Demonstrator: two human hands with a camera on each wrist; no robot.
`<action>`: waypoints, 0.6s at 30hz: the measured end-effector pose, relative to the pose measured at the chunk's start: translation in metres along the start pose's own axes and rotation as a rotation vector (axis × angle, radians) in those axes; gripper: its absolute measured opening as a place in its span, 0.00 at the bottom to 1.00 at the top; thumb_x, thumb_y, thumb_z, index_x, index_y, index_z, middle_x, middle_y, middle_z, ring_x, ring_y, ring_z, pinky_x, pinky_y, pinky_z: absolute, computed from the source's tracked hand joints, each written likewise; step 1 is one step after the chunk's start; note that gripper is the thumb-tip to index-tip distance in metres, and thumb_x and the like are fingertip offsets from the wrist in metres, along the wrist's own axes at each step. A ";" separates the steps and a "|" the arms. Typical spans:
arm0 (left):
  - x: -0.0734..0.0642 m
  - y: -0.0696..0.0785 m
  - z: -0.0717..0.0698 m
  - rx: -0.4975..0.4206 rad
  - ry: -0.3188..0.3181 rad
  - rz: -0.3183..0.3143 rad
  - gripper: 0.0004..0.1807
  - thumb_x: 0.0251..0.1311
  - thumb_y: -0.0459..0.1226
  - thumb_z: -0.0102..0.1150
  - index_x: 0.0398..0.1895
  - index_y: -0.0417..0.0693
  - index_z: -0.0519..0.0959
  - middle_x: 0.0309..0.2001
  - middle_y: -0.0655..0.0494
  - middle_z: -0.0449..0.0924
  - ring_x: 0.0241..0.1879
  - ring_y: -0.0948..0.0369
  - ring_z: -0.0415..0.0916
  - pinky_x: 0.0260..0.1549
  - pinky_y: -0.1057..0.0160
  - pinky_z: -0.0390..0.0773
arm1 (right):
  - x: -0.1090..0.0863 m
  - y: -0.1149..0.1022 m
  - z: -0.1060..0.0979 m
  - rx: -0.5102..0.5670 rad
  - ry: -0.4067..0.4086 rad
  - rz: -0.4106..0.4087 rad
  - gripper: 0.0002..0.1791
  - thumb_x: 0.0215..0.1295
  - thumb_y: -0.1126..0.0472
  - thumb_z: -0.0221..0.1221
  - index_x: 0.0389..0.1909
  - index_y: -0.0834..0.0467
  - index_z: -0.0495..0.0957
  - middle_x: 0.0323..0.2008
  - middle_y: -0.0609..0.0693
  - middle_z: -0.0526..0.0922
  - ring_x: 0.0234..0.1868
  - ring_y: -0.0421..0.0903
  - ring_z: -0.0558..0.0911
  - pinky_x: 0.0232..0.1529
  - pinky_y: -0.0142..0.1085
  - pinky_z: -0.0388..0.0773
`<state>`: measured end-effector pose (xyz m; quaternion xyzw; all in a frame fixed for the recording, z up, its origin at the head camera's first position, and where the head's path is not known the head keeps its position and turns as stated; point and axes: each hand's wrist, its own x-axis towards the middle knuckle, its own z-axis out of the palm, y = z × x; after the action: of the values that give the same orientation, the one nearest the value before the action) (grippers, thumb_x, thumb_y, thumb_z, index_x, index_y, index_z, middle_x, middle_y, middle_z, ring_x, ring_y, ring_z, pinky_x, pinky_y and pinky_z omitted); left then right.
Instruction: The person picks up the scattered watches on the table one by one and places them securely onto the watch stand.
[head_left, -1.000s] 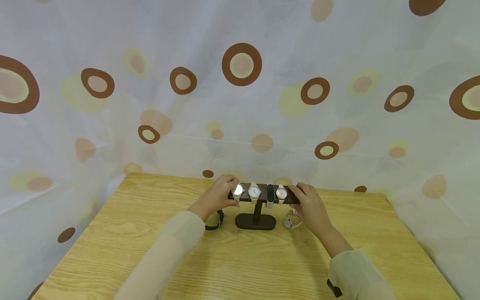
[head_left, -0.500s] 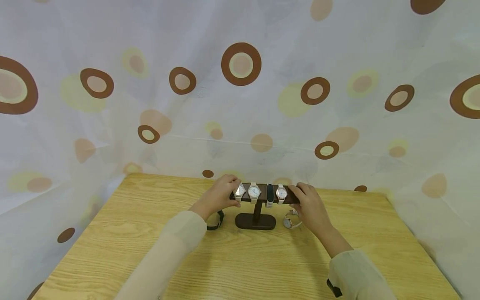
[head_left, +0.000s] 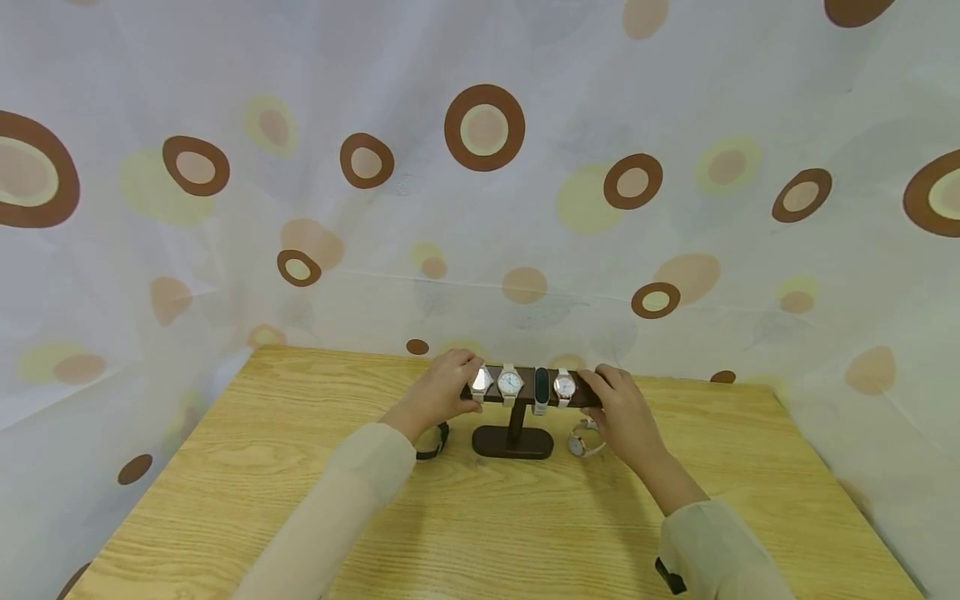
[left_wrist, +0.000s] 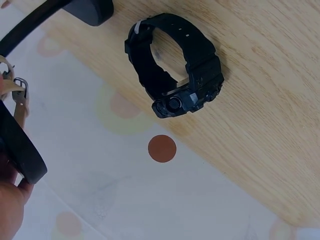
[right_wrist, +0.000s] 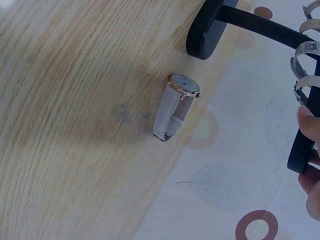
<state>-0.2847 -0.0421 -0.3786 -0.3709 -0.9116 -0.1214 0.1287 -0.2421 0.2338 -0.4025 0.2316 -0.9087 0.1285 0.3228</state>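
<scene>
A dark T-shaped watch stand (head_left: 512, 442) stands upright, its crossbar carrying two white-dial watches with light straps, a dark-faced fitness band (head_left: 541, 387) and a rose-gold-rimmed watch (head_left: 564, 386). My left hand (head_left: 442, 387) grips the bar's left end, fingers behind and thumb in front, right beside the leftmost watch (head_left: 480, 382). At the opposite end, my right hand (head_left: 624, 414) holds the bar between thumb and fingers. Below the left hand lies a black chunky-strapped watch (left_wrist: 175, 65). Under the right hand, a pale-strapped watch (right_wrist: 172, 107) rests on its side.
The stand's base sits on a wooden table (head_left: 517, 529), near its back edge. Behind and at both sides hangs a white sheet (head_left: 525, 225) with brown and yellow circles. A dark band or clip (head_left: 670, 575) shows at the right sleeve.
The leftmost watch has slid slightly to the right along the bar, and my left hand has shifted a little the same way. My right hand keeps its hold on the other end.
</scene>
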 end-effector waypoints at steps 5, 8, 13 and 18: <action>0.001 -0.001 0.000 -0.035 -0.014 -0.028 0.36 0.44 0.45 0.71 0.55 0.36 0.72 0.53 0.45 0.74 0.55 0.49 0.71 0.57 0.54 0.72 | -0.001 0.000 0.000 0.004 -0.001 0.005 0.30 0.37 0.73 0.72 0.47 0.66 0.76 0.41 0.61 0.75 0.43 0.61 0.75 0.44 0.51 0.77; 0.001 -0.002 0.000 -0.041 -0.025 -0.039 0.36 0.44 0.46 0.71 0.55 0.36 0.72 0.53 0.45 0.74 0.55 0.49 0.71 0.57 0.53 0.71 | -0.001 0.000 0.000 0.003 0.001 0.007 0.30 0.36 0.73 0.72 0.47 0.66 0.76 0.41 0.61 0.75 0.44 0.61 0.75 0.44 0.51 0.77; 0.003 -0.001 -0.001 -0.051 -0.043 -0.058 0.37 0.44 0.46 0.71 0.56 0.36 0.72 0.54 0.44 0.74 0.55 0.49 0.71 0.58 0.53 0.71 | -0.002 -0.001 -0.001 0.003 0.000 0.015 0.30 0.38 0.73 0.72 0.47 0.66 0.76 0.42 0.62 0.75 0.44 0.61 0.75 0.45 0.51 0.77; 0.004 0.000 -0.003 -0.026 -0.051 -0.049 0.35 0.44 0.46 0.71 0.54 0.37 0.73 0.52 0.45 0.75 0.54 0.50 0.72 0.56 0.52 0.72 | -0.002 -0.003 0.000 0.005 0.000 0.027 0.30 0.38 0.73 0.72 0.47 0.67 0.76 0.42 0.63 0.75 0.45 0.62 0.75 0.45 0.52 0.77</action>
<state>-0.2872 -0.0410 -0.3749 -0.3534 -0.9217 -0.1268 0.0973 -0.2391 0.2323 -0.4032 0.2202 -0.9115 0.1348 0.3203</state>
